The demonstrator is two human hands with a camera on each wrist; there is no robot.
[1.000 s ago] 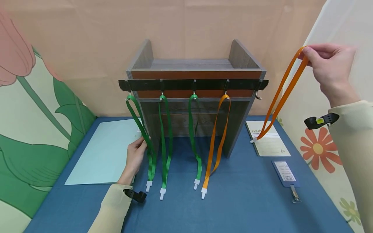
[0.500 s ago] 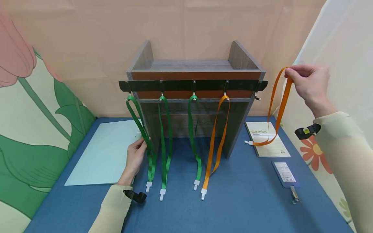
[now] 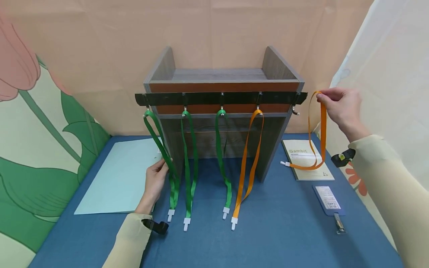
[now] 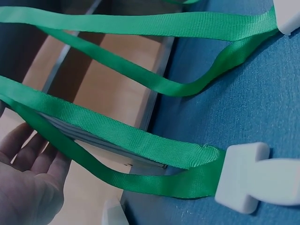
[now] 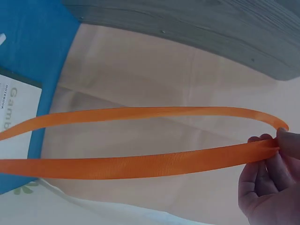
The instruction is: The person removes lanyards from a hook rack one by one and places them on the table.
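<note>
My right hand pinches the upper loop of an orange lanyard beside the rack's right end, near a bare hook. The right wrist view shows the loop's two strands running from the fingertips. Its white clip hangs by the notebook's left edge. My left hand is at the shelf's left side, fingers extended behind the leftmost green lanyard; in the left wrist view the fingers are partly covered by that strap. Contact is unclear.
The black hook rail crosses the grey shelf. It also holds two more green lanyards and an orange one. Pale blue board lies left; notebook and blue card holder lie right.
My right hand has come down and left towards the rail's right end with the orange lanyard, whose lower part now bends more. The left hand has stayed in place.
</note>
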